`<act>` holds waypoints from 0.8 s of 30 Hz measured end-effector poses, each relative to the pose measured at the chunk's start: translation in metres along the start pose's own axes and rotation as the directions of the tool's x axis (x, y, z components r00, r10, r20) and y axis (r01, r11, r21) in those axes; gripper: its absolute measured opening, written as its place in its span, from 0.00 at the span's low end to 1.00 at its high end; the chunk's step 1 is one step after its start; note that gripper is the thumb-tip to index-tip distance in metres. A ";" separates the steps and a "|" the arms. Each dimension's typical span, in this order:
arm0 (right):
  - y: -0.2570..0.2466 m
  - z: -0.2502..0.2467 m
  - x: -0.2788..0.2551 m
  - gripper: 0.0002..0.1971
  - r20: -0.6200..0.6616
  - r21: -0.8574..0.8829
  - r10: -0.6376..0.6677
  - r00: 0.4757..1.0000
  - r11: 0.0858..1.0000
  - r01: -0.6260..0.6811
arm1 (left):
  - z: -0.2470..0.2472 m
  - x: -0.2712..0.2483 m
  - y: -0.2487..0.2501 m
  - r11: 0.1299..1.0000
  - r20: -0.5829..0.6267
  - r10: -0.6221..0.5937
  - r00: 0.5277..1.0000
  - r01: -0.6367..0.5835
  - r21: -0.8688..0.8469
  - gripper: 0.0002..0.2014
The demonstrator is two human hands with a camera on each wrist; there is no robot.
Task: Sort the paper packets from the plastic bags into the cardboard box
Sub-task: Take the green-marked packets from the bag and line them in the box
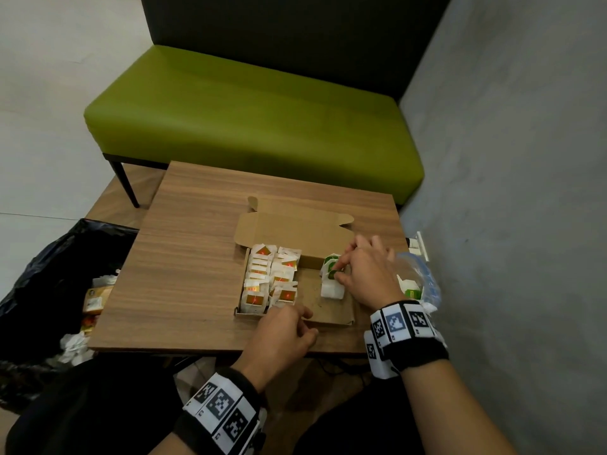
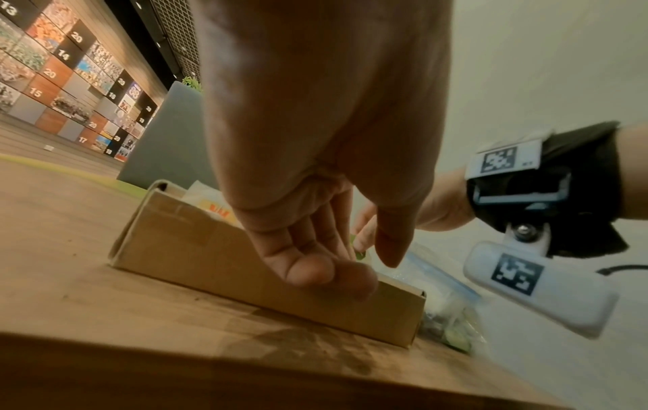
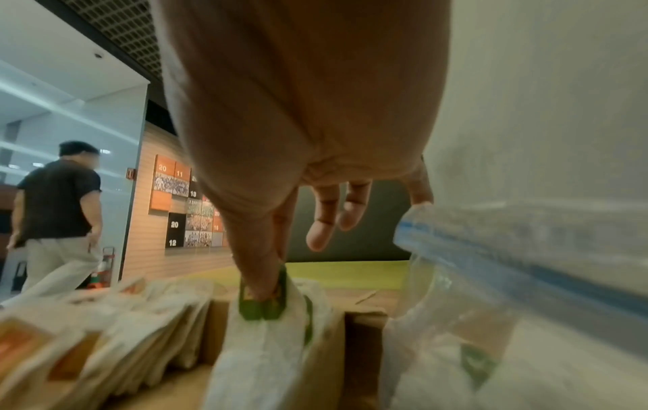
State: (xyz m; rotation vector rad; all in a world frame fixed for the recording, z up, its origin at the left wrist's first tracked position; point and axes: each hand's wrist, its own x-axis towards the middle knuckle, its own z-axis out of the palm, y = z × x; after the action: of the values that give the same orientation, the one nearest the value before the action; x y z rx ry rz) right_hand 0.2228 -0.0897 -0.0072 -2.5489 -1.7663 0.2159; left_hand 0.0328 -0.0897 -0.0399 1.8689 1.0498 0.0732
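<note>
We took the cardboard box (image 1: 331, 310) as our landmark. Our right hand (image 1: 364, 274) was over its right-hand end, thumb and forefinger pinching the green tag of a green-labelled packet (image 1: 332, 280) that stood among a few of its kind against the box's right wall. In the right wrist view the same packet (image 3: 270, 333) hung directly below the pinching fingertips (image 3: 261, 285), its long axis running down into the box, the other fingers spread loose above it. So the coming move, as we judged it, turned on one thing: the packet was already beneath the hand and inside the box, and needed only to be seated upright beside its neighbours.

The red-labelled packets (image 1: 269, 277) filled the box's left end in two rows, with bare cardboard floor between them and the green ones.

Our left hand (image 1: 284, 333) held nothing; its relaxed fingers touched the box's near wall, steadying it.

The plastic bag (image 1: 418, 280) lay just right of the box, nearer the right hand, with more packets inside.

We could read no brand or print on any packet; the labels were too blurred.
</note>
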 end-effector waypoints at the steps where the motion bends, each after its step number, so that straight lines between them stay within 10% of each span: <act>1: -0.002 0.002 0.002 0.07 -0.009 -0.020 0.015 1.000 1.000 -0.015 | 0.000 0.000 0.000 1.000 0.006 -0.003 1.000 0.003 -0.002 0.20; 17: 0.003 0.004 0.006 0.11 -0.153 0.023 0.108 0.982 0.994 -0.106 | -0.001 -0.005 0.001 1.000 0.008 0.001 1.000 -0.001 -0.007 0.20; 24: 0.061 -0.033 -0.034 0.05 -0.323 0.190 0.377 0.868 0.924 -0.331 | -0.003 0.002 0.038 0.991 0.005 0.103 0.995 -0.103 0.089 0.16</act>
State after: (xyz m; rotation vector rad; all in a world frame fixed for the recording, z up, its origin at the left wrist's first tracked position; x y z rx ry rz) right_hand 0.2727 -0.1410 0.0225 -2.5922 -1.1159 -0.1162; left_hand 0.0564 -0.0930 -0.0103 2.0036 0.9691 0.0874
